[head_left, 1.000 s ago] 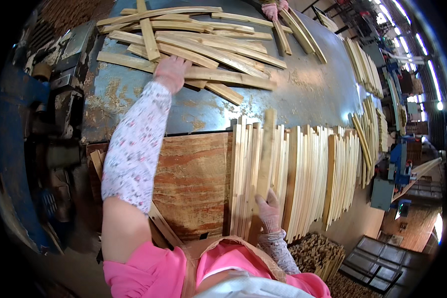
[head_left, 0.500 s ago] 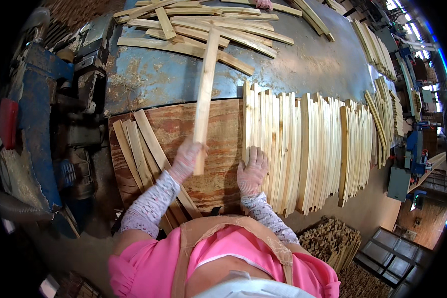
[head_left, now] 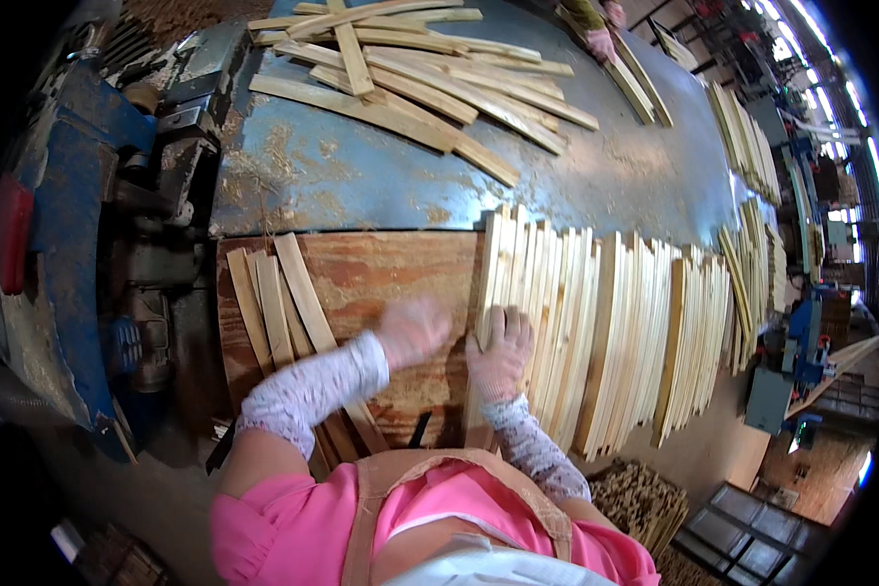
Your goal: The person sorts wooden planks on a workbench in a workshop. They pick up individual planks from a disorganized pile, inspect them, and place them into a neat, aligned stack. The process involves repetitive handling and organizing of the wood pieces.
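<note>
My right hand (head_left: 501, 354) lies on the left end of a row of pale wooden strips (head_left: 547, 337), fingers stretched over their upper edges. The strips stand on edge, side by side, their length running away from me. My left hand (head_left: 412, 330) hangs over the bare reddish-brown board (head_left: 381, 269), just left of the row. It is smeared by motion, so its fingers cannot be made out, and no strip shows in it. Left of that hand, several loose strips (head_left: 303, 293) lie slanted on the board, partly hidden by my left forearm.
A heap of strips (head_left: 420, 73) lies on the blue metal table (head_left: 313, 176) beyond the board. At the far side a co-worker's gloved hand (head_left: 601, 46) is at two strips (head_left: 630, 88). More rows of strips (head_left: 693, 342) stand to the right. A blue machine (head_left: 68, 244) borders the left.
The strip that my left hand held has left it, and that hand has moved right, toward the row. My right hand stays on the row. The co-worker's hand has come further into view.
</note>
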Action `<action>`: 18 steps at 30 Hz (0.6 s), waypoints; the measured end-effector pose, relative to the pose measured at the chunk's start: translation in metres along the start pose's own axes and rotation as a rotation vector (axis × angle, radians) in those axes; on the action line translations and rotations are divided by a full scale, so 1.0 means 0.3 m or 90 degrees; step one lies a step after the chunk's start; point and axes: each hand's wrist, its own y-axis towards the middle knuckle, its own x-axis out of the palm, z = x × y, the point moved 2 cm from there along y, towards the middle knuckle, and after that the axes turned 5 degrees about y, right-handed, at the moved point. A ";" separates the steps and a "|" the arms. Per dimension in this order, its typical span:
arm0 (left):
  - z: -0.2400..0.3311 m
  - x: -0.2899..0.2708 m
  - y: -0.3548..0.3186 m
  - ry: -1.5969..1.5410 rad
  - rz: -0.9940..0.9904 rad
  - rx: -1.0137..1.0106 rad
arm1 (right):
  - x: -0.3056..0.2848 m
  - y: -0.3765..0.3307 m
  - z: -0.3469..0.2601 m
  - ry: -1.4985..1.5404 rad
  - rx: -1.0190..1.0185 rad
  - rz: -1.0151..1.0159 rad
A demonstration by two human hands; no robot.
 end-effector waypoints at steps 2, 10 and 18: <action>-0.284 -0.088 0.271 0.051 0.086 -0.267 | -0.013 0.009 -0.005 -0.012 0.005 -0.010; -1.006 -0.305 0.881 0.300 0.294 -0.624 | -0.002 0.023 0.017 0.003 -0.049 -0.018; -0.735 -0.189 0.363 -0.552 0.273 -0.671 | -0.027 0.034 -0.021 0.013 -0.069 -0.001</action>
